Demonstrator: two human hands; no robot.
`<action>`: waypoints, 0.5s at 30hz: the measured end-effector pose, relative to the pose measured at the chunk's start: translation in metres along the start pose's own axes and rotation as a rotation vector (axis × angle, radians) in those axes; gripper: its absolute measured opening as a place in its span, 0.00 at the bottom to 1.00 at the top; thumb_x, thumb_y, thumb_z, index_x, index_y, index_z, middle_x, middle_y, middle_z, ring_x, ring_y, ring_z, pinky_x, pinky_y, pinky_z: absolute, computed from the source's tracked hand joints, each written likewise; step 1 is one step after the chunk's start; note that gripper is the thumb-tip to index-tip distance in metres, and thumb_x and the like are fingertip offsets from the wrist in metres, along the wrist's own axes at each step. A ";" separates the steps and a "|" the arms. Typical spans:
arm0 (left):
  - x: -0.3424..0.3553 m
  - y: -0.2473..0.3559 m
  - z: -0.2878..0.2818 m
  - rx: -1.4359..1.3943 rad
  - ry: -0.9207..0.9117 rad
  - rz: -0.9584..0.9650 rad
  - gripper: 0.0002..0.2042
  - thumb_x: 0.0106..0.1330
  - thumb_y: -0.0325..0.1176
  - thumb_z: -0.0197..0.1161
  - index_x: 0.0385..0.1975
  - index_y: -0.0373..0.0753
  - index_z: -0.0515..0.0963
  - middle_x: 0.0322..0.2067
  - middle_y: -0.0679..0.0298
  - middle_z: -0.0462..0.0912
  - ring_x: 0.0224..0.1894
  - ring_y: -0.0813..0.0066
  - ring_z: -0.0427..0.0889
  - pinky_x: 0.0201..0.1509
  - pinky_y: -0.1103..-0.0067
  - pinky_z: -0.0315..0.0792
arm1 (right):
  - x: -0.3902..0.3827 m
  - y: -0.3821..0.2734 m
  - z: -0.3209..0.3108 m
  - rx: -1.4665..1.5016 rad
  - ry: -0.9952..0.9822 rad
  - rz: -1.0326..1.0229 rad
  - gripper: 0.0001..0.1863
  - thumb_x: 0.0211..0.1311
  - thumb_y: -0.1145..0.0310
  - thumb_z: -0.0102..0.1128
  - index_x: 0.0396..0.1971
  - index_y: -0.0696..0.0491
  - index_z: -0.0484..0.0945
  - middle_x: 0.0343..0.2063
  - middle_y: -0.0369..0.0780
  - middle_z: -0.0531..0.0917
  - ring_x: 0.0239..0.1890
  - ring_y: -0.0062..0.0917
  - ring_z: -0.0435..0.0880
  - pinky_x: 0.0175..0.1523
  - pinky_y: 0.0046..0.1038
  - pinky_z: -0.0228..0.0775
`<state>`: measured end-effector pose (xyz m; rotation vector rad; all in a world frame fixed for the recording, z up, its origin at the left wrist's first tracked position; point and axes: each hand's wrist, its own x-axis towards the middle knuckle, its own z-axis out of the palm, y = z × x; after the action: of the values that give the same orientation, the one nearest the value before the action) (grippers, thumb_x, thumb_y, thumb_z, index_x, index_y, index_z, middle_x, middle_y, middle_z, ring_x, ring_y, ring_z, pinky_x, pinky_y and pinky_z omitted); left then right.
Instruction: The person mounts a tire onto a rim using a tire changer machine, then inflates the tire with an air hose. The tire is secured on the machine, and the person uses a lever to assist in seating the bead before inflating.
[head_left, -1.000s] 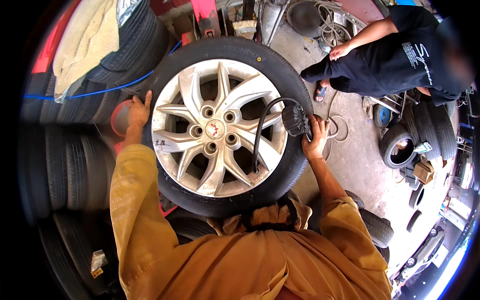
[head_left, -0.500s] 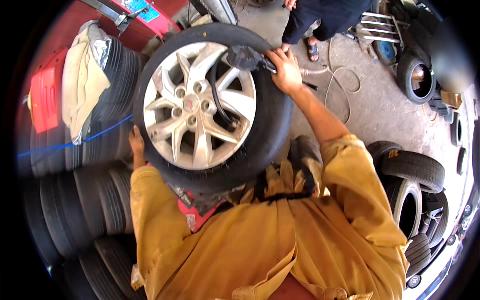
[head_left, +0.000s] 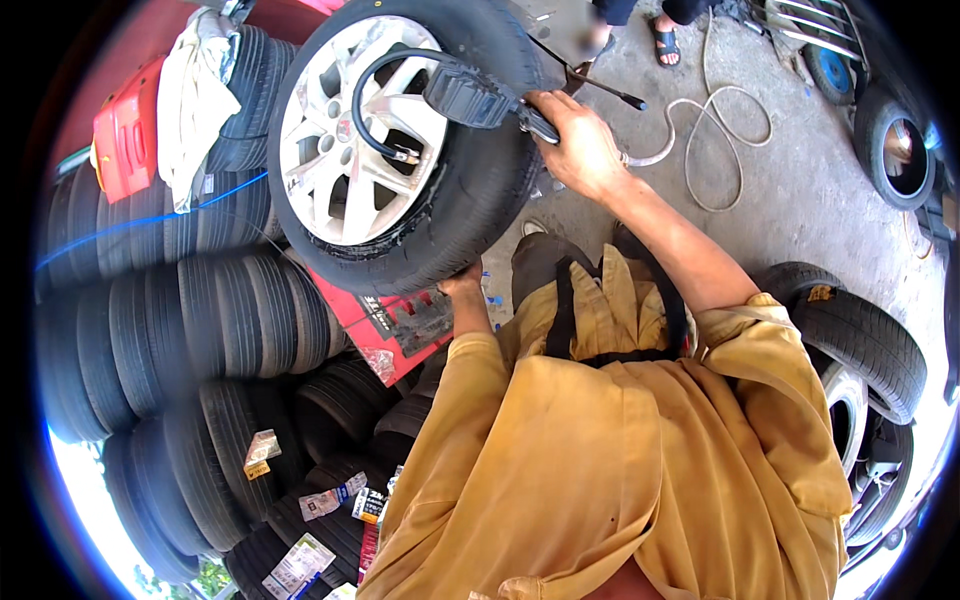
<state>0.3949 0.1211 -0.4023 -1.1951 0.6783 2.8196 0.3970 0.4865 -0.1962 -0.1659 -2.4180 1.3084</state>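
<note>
A car wheel (head_left: 350, 135) with a silver alloy rim and black tyre (head_left: 470, 190) rests tilted over a red machine (head_left: 390, 325). My right hand (head_left: 580, 140) is wrapped round the handle of a tyre inflator (head_left: 470, 97) with a black rubber-covered gauge, beside the tyre's right side. From the gauge a black hose (head_left: 358, 95) curves across the spokes; its metal end (head_left: 405, 156) lies near the rim's lower right. My left hand (head_left: 463, 282) reaches to the tyre's lower edge, above the red machine. The tyre hides its fingers.
Rows of stacked tyres (head_left: 200, 320) fill the left, with a red case (head_left: 128, 135) and cream cloth (head_left: 195, 100) on top. A pale air hose (head_left: 735, 150) coils on the concrete floor. Another person's sandalled foot (head_left: 667, 42) is ahead. More tyres (head_left: 865, 350) lie at right.
My left hand has gone from the wheel's left side to its lower right edge. In the picture the wheel sits higher and further left. My right hand keeps hold of the tyre inflator.
</note>
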 end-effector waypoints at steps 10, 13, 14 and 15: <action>-0.025 -0.056 0.057 -0.084 0.007 -0.094 0.26 0.70 0.53 0.46 0.59 0.43 0.77 0.61 0.59 0.78 0.63 0.52 0.75 0.66 0.49 0.66 | -0.035 0.000 -0.002 -0.005 -0.058 0.121 0.23 0.56 0.74 0.59 0.54 0.52 0.76 0.52 0.48 0.80 0.57 0.47 0.77 0.59 0.43 0.72; -0.026 -0.058 0.062 0.042 0.053 -0.066 0.27 0.71 0.53 0.44 0.60 0.44 0.76 0.62 0.60 0.77 0.64 0.53 0.74 0.67 0.50 0.67 | -0.037 0.011 0.008 0.078 0.027 0.094 0.22 0.53 0.74 0.58 0.52 0.51 0.77 0.46 0.47 0.82 0.49 0.47 0.80 0.55 0.45 0.69; -0.024 -0.057 0.064 0.105 0.036 -0.084 0.27 0.71 0.53 0.44 0.60 0.44 0.76 0.62 0.61 0.77 0.64 0.54 0.74 0.67 0.51 0.66 | -0.037 0.015 0.012 0.078 0.037 0.099 0.22 0.53 0.74 0.58 0.51 0.52 0.77 0.46 0.47 0.82 0.49 0.48 0.80 0.55 0.45 0.70; -0.021 -0.054 0.061 0.165 0.026 -0.098 0.27 0.71 0.53 0.43 0.60 0.45 0.76 0.63 0.61 0.76 0.65 0.55 0.73 0.67 0.51 0.66 | -0.037 0.017 0.014 0.081 0.040 0.105 0.22 0.53 0.74 0.58 0.51 0.52 0.77 0.46 0.47 0.82 0.49 0.48 0.81 0.55 0.45 0.70</action>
<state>0.3774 0.1970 -0.3716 -1.2035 0.8122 2.6150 0.4243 0.4745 -0.2271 -0.2972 -2.3461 1.4318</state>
